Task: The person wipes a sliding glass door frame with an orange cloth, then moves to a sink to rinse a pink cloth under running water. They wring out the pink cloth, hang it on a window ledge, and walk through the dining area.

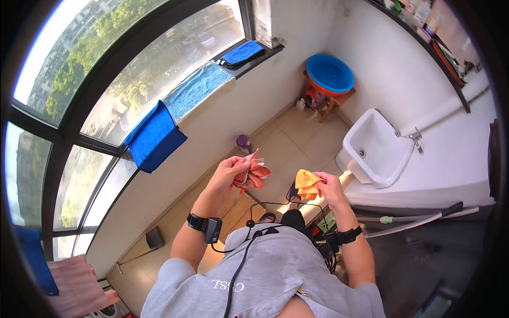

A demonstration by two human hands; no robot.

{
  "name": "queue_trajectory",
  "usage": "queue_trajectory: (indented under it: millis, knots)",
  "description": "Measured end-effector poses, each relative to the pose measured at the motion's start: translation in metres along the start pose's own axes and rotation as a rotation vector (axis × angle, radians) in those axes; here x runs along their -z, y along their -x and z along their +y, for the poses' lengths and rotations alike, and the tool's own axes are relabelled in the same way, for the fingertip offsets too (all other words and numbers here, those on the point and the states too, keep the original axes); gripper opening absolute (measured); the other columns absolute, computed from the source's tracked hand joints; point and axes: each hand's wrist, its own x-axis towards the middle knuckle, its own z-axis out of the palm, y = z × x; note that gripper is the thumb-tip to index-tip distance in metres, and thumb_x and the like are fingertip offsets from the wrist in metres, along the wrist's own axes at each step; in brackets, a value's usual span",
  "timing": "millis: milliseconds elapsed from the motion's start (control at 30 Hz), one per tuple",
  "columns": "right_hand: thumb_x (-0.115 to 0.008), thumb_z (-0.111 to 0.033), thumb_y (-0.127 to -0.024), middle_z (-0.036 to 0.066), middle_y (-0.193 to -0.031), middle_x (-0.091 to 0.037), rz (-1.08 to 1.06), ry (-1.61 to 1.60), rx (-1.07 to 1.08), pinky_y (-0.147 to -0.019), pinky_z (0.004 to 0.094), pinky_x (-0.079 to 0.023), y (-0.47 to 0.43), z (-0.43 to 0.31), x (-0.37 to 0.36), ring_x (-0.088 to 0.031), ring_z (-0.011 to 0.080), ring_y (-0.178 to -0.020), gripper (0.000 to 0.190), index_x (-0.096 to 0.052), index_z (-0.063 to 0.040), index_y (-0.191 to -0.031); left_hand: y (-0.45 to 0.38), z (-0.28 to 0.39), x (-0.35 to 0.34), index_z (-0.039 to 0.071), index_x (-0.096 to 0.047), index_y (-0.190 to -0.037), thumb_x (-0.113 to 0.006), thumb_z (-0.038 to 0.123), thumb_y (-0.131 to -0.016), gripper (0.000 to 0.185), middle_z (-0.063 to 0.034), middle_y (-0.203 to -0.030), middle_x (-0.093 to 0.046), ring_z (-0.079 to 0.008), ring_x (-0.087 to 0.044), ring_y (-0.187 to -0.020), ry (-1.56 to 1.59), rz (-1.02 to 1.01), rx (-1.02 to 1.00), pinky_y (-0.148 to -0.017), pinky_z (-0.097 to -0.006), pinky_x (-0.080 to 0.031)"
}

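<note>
My left hand (pixel 228 175) grips a bunched red-and-white cloth (pixel 254 175) between thumb and fingers. To its right, my right hand (pixel 332 190) pinches a small folded orange cloth (pixel 307 184) by its right side. Both cloths are held up in the air over the tiled floor, apart from each other. A blue cloth (pixel 157 137) hangs over the window sill at the left, and a light blue towel (pixel 201 89) lies along the sill beyond it. Another folded blue cloth (pixel 243 52) rests at the sill's far end.
A white sink (pixel 377 149) with a tap stands at the right. Beyond it, a blue basin (pixel 330 73) sits on a small wooden stool (pixel 338 99). A purple-lidded container (pixel 244 143) stands by the wall. A dustpan (pixel 155 237) is on the floor at the lower left.
</note>
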Motion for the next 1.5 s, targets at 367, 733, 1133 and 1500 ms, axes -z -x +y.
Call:
queue_trajectory:
  millis: [367, 733, 1133, 1500]
  knots:
    - [-0.070, -0.014, -0.087, 0.016, -0.094, -0.080, -0.284, 0.519, 0.286, -0.082, 0.0368, -0.059, -0.298, -0.097, -0.124, -0.077, 0.0238, -0.089, 0.029, -0.080, -0.003, -0.112, 0.000, -0.015, 0.013, -0.002, -0.063, -0.117, -0.068, 0.017, -0.105, 0.023, -0.0163, -0.123, -0.073, -0.0067, -0.060, -0.073, 0.244, 0.382, -0.052, -0.064, -0.0239, -0.054]
    - [-0.069, -0.010, -0.097, 0.015, -0.113, -0.077, -0.545, 0.334, 0.246, -0.090, 0.0314, -0.058, -0.359, -0.162, -0.128, -0.073, 0.0182, -0.102, 0.042, -0.065, 0.006, -0.135, -0.111, 0.029, 0.021, -0.001, -0.062, -0.117, -0.070, 0.019, -0.105, 0.025, -0.0126, -0.105, -0.075, -0.0181, -0.074, -0.080, 0.097, 0.234, 0.171, -0.067, -0.0314, -0.062]
    - [-0.064, -0.010, -0.102, 0.013, -0.102, -0.075, 0.545, -0.147, -0.135, -0.084, 0.0320, -0.060, -0.165, -0.069, 0.216, -0.073, 0.0203, -0.091, 0.025, -0.070, 0.004, -0.121, -0.325, 0.063, -0.163, 0.002, -0.061, -0.119, -0.065, 0.016, -0.107, 0.019, -0.0079, -0.102, -0.074, -0.0130, -0.070, -0.079, -0.241, -0.611, 0.332, -0.069, -0.0273, -0.057]
    - [-0.066, -0.012, -0.097, 0.010, -0.102, -0.076, 1.086, 0.016, -0.067, -0.078, 0.0325, -0.058, -0.107, -0.022, 0.405, -0.075, 0.0198, -0.084, 0.045, -0.062, -0.002, -0.141, -0.438, -0.058, -0.461, 0.006, -0.064, -0.112, -0.064, 0.026, -0.106, 0.021, -0.0016, -0.090, -0.069, -0.0087, -0.062, -0.074, -0.632, -0.867, 0.401, -0.061, -0.0257, -0.045]
